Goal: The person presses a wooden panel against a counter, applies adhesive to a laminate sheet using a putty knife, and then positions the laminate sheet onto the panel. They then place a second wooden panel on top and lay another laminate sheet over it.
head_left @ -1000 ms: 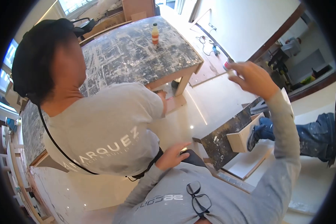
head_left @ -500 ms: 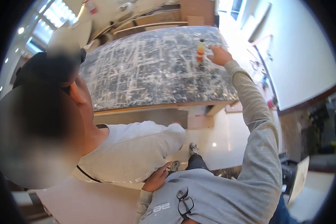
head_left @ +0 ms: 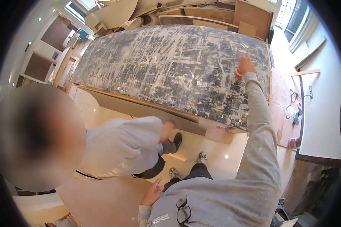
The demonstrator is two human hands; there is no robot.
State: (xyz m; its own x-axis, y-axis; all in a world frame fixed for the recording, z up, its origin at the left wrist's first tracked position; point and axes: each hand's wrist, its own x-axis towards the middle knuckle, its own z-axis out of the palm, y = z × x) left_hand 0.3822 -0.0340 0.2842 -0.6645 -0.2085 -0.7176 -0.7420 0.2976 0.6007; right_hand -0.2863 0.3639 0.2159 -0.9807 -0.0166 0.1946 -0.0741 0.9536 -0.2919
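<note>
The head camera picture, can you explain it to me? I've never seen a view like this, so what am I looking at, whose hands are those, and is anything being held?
There is no machine here. The picture comes from a camera worn on a person's head, looking forward and down, with a wide lens that bends the edges. At the bottom you see the wearer's own grey sweatshirt with a pair of glasses hanging at the collar.

The right hand reaches out over a big paint-smeared table and is on an orange bottle, mostly hidden by the hand, so I can't tell how firmly it is gripped. The left hand hangs low by the body, open and holding nothing.

A second person in a grey shirt stands at the left, beside the table. On the floor at the right lie a roll of tape and a cable.
</note>
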